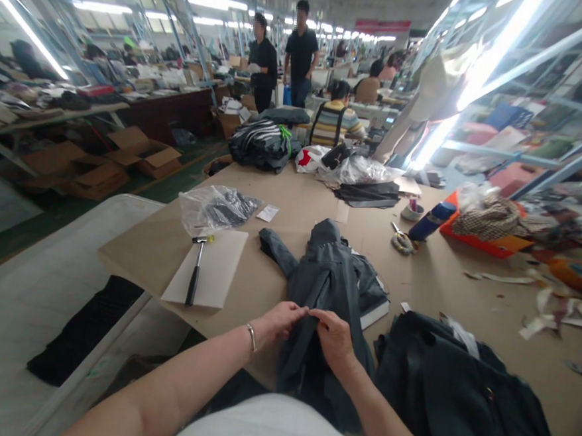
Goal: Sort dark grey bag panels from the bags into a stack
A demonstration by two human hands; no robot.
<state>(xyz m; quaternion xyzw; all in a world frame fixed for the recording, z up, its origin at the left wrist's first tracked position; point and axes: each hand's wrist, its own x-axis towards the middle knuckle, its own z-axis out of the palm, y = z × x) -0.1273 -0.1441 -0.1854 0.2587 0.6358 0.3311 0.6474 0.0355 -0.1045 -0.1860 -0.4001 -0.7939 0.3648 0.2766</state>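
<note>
A dark grey hooded jacket (324,273) lies stretched out on the brown table (441,281), its hood pointing away from me. Both hands meet at the jacket's front opening near the table's front edge. My left hand (281,320), with a bracelet on its wrist, pinches the fabric edge. My right hand (333,337) is closed on the same edge just beside it, fingertips almost touching the left's. A pile of dark garments (463,389) sits to the right of my right arm.
A hammer (195,274) lies on a white board (212,266) at the left; behind it is a clear plastic bag (214,207). Scissors (400,237), a blue bottle (431,220), an orange tray (488,242) and paper scraps lie at the right. Two people stand far back; another sits behind the table.
</note>
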